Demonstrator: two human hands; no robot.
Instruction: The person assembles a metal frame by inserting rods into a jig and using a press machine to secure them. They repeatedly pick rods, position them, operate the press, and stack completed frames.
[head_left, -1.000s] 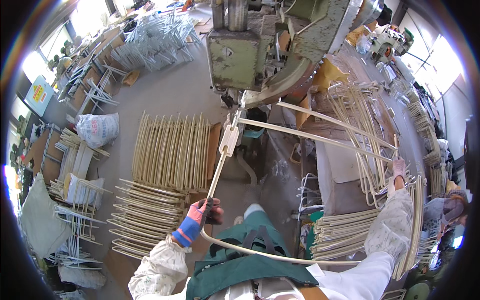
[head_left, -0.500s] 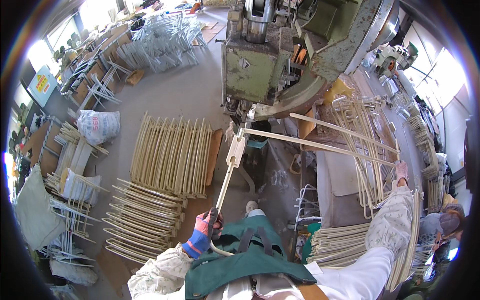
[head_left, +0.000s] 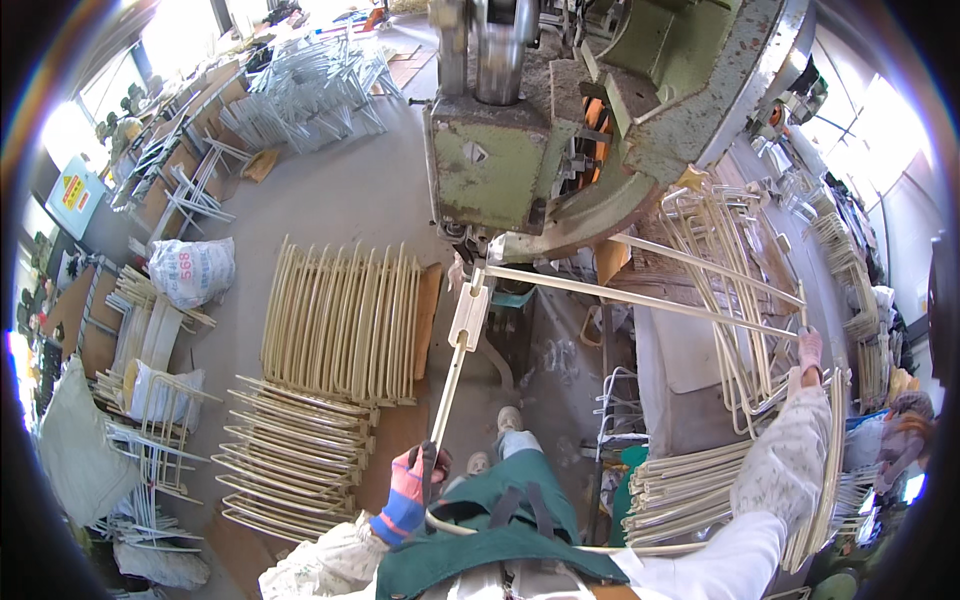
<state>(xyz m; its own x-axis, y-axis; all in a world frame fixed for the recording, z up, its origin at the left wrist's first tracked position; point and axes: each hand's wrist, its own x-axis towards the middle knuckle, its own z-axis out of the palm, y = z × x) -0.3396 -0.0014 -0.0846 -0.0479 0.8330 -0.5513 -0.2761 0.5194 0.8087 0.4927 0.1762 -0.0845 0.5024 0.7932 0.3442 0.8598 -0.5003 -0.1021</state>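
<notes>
My left hand [head_left: 412,492], in a pink and blue glove with dark fingers, is closed around a cream metal tube [head_left: 451,392]. This tube rises to a pale slotted bracket [head_left: 468,316] just below the green press [head_left: 487,170], and its lower end curves across my green apron [head_left: 500,545]. Out to the right, my right hand [head_left: 809,352] closes at the bend of a long U-shaped cream tube frame [head_left: 640,297]. One leg of that frame reaches the bracket's upper end under the press head; whether they touch is hard to tell.
Two stacks of bent cream tubes [head_left: 340,320] lie on the floor at left, beside a white sack [head_left: 193,272]. More cream frames [head_left: 720,290] lean on a bench at right, and bundled tubes [head_left: 690,490] lie near my right arm. Grey metal frames [head_left: 310,95] pile up far left.
The view has shifted slightly. The press head appears lower, and its upper shaft is blurred. My right hand sits slightly lower in the picture; both hands keep their hold.
</notes>
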